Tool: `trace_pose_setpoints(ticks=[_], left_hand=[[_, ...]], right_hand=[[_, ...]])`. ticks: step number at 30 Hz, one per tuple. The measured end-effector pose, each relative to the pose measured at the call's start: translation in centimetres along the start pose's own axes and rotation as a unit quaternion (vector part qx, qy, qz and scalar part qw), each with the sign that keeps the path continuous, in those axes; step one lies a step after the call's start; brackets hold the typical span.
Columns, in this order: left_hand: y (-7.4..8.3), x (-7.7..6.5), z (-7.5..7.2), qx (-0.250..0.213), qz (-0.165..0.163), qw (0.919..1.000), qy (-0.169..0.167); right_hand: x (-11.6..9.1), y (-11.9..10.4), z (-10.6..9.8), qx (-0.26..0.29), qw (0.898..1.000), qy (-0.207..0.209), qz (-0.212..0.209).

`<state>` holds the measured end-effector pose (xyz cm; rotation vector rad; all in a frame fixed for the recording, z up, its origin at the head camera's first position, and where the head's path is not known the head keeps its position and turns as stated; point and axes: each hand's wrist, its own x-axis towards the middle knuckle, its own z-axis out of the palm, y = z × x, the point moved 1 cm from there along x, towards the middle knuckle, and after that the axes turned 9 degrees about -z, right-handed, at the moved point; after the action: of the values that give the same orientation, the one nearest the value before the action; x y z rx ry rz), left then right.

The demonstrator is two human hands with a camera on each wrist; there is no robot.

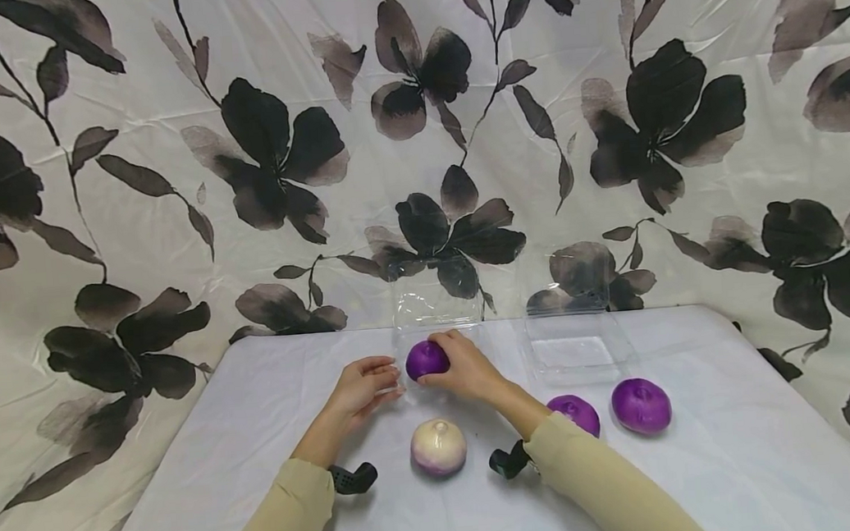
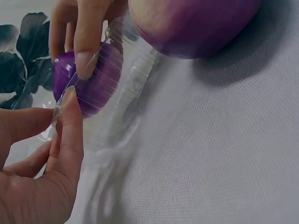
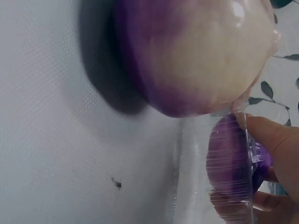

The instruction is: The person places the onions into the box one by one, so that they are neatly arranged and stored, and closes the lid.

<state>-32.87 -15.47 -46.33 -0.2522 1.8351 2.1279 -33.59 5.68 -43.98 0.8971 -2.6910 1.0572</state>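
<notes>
My right hand [image 1: 469, 367] grips a shiny purple onion [image 1: 422, 359] from its right side. The onion is inside a clear plastic box [image 2: 135, 91], partly below the rim, and shows through its wall in both wrist views. My left hand [image 2: 44, 163] pinches the near rim of that box between thumb and fingers. The box's clear lid [image 1: 436, 293] stands raised at the back. Nearer to me, between the forearms, a cream-and-purple turnip-like vegetable [image 1: 438, 447] sits on the white table; it looms large in the right wrist view.
A second clear box [image 1: 619, 359] stands to the right with its lid up. Two more purple onions lie in front of it: one [image 1: 642, 407] in full view, the other [image 1: 576, 414] partly behind the right sleeve. A floral cloth [image 1: 290, 28] hangs behind the table [image 1: 245, 443].
</notes>
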Motion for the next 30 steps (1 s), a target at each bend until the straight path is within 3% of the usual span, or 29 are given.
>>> trace_pose_setpoints(ticks=[19, 30], left_hand=[[-0.1, 0.1, 0.0, 0.012, 0.002, 0.9999, -0.008], [0.0, 0.1, 0.0, 0.012, 0.001, 0.9999, -0.002]], right_hand=[[1.3, 0.5, 0.9, -0.037, 0.998, -0.037, 0.028], [1.6, 0.5, 0.7, -0.038, 0.996, -0.082, 0.029]])
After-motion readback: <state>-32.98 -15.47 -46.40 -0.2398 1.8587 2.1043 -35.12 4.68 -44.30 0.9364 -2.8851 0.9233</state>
